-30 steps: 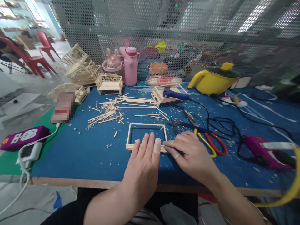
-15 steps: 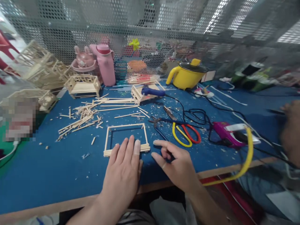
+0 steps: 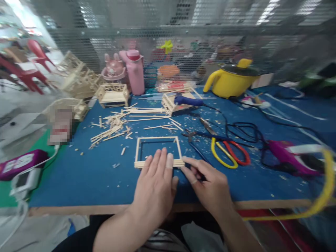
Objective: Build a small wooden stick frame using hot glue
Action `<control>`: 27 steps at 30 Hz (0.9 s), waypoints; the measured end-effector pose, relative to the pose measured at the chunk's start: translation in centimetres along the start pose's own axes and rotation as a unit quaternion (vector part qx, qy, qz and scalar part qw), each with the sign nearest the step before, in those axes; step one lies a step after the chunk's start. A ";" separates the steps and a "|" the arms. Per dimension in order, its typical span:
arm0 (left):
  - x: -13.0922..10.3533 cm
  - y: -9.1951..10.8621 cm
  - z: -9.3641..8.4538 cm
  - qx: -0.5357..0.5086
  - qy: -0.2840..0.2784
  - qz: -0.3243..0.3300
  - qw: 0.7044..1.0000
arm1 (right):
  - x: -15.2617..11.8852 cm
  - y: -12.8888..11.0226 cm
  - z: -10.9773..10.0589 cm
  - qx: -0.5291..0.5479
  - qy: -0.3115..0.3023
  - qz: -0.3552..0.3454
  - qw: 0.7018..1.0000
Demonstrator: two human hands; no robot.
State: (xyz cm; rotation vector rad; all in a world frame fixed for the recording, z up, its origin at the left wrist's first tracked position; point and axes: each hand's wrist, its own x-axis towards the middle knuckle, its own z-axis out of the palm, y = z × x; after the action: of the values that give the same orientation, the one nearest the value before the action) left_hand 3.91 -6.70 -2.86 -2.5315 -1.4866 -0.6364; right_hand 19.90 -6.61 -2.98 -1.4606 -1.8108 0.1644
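A small rectangular frame of pale wooden sticks (image 3: 137, 149) lies on the blue tabletop before me. Along its near side, several sticks (image 3: 139, 164) lie side by side. My left hand (image 3: 155, 183) rests flat across these near sticks, fingers outstretched and a pale wrap on one fingertip. At the right end of the same sticks, the thumb and forefinger of my right hand (image 3: 211, 182) close on the frame's corner. My left hand hides the middle of the near side.
Loose sticks (image 3: 112, 127) are heaped behind the frame. Right of it lie pliers (image 3: 196, 148) and scissors (image 3: 225, 159). Behind stand a blue glue gun (image 3: 190, 100), a small stick-built piece (image 3: 113, 96), a pink bottle (image 3: 135, 75) and a yellow pot (image 3: 231, 84). Cables trail rightward.
My view has swung left, so things appear farther right. My right hand has come in from beside the frame to its right end, its finger and thumb closing there. My left hand stays flat.
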 end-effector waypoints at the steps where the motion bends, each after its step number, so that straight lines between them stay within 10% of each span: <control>1: -0.1 -0.1 -0.4 -0.015 0.000 -0.007 1.000 | -0.2 0.0 -0.1 -0.004 0.016 0.003 1.000; 5: -1.7 -1.8 -2.5 -0.105 0.068 -0.020 0.992 | -0.6 -0.3 -1.1 -0.013 0.085 -0.018 0.996; 8: -3.5 -4.4 -3.2 -0.122 0.148 -0.167 0.967 | 0.2 -1.7 -1.5 -0.010 0.042 -0.126 0.991; 14: -4.1 -7.2 -1.8 -0.079 0.041 -0.235 0.968 | 3.1 -5.3 1.9 -0.062 -0.150 -0.270 0.949; 27: -3.0 -7.1 -1.7 -0.101 0.022 -0.212 0.972 | 3.2 -5.3 4.6 -0.053 -0.148 -0.228 0.961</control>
State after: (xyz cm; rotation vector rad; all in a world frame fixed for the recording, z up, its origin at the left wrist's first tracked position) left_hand -3.98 -6.10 -3.30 -2.3221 -2.0647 -0.9377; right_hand 12.79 -3.90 -1.67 -1.0912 -2.3833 0.0535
